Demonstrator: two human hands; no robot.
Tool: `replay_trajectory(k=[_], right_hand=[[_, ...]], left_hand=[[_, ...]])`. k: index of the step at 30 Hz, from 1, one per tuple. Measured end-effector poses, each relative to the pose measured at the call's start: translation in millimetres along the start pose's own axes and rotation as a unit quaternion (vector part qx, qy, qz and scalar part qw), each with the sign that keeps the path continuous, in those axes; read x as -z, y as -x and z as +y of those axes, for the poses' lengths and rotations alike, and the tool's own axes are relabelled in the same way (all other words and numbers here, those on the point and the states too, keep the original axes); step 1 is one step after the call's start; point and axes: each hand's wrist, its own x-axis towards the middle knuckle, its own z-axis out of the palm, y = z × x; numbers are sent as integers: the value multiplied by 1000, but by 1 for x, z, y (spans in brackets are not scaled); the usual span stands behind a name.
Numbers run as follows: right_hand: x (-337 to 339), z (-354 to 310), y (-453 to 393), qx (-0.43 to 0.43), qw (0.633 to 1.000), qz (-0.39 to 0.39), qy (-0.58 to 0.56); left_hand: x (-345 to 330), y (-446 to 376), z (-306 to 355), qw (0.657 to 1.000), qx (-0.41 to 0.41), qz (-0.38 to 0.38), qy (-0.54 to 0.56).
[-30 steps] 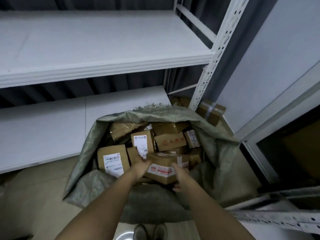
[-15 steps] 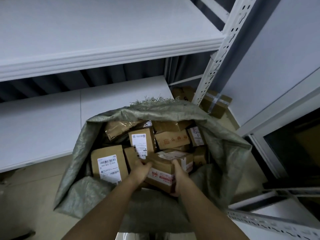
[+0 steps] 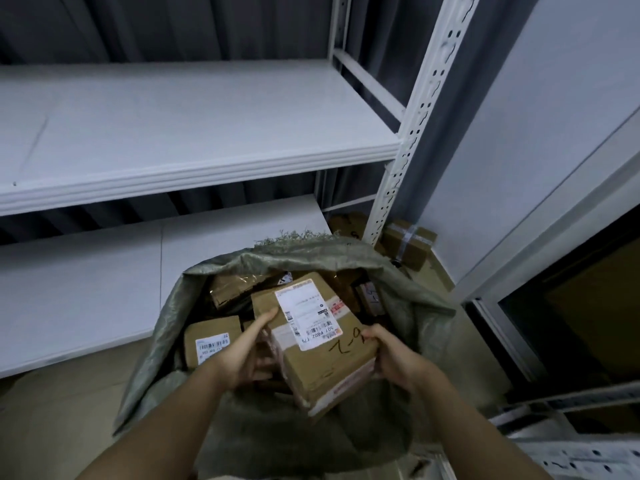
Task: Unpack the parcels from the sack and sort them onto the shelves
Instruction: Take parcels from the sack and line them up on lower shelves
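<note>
A brown cardboard parcel (image 3: 329, 355) with a white shipping label and handwritten marks is lifted above the open grey-green woven sack (image 3: 166, 323). My left hand (image 3: 246, 355) grips its left edge, thumb on top. My right hand (image 3: 398, 358) grips its right side, fingers curled under. Inside the sack lie several more brown parcels; one with a barcode label (image 3: 211, 341) sits at the left. The white upper shelf (image 3: 194, 126) and the lower shelf (image 3: 86, 282) stand behind the sack.
A perforated white upright (image 3: 415, 112) bounds the shelves on the right. Two taped cardboard boxes (image 3: 408, 244) sit on the floor behind it by the pale wall. A loose perforated metal rail (image 3: 571, 455) lies at the lower right. A dark framed opening (image 3: 571, 306) is at right.
Both hands have raised the parcel out of the sack and tilted it so its label faces up. The view has lifted toward the shelves.
</note>
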Motion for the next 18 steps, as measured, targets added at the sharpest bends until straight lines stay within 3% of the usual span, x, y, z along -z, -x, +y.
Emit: replay_trajectory(k=[6,12,18], right_hand=[[-1,-57,14,51,999,-14,14],[-29,-65,14,90,988,98,-80],[-48,-61,17,92,987,35,-128]], left_hand=[[5,17,22,993,-73,-7,90],[-14,31,33,969,-133,29,204],[-40,42,38,946,-158,26,282]])
